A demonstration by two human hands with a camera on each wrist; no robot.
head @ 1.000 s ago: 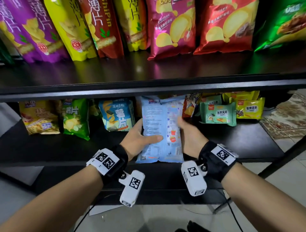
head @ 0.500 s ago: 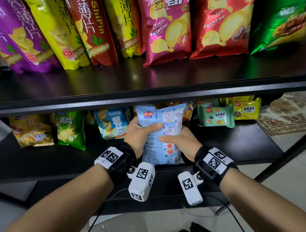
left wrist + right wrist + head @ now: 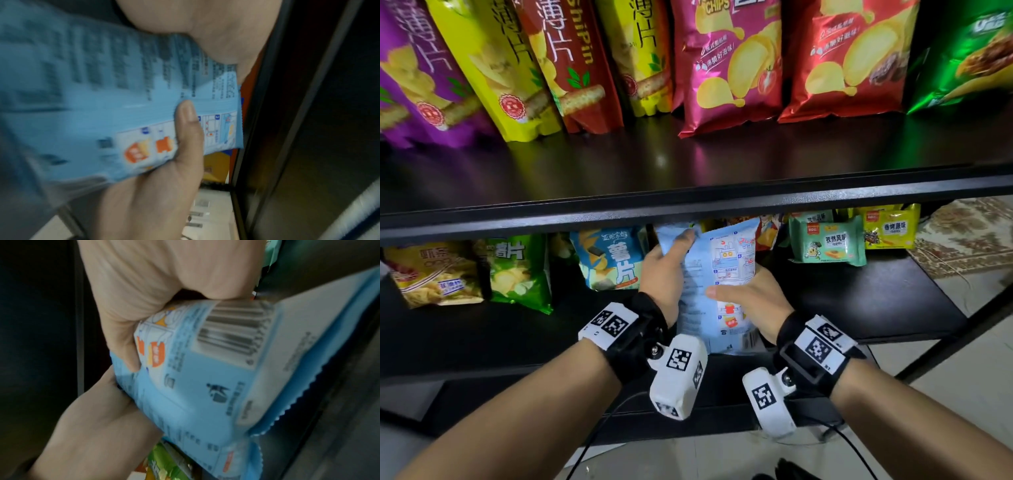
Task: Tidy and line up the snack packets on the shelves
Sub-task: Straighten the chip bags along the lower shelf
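Currently the light-blue snack packet (image 3: pixel 717 274) is held upright, back side out, at the lower shelf (image 3: pixel 887 301) front, gripped by the left hand (image 3: pixel 666 274) up high and the right hand (image 3: pixel 753 301) mid-height, thumbs across its face.

A light-blue snack packet (image 3: pixel 719 274) stands upright on the lower shelf (image 3: pixel 876 301), its printed back with a barcode facing out. It sits between a blue chip packet (image 3: pixel 609 257) and a green biscuit packet (image 3: pixel 828 245).
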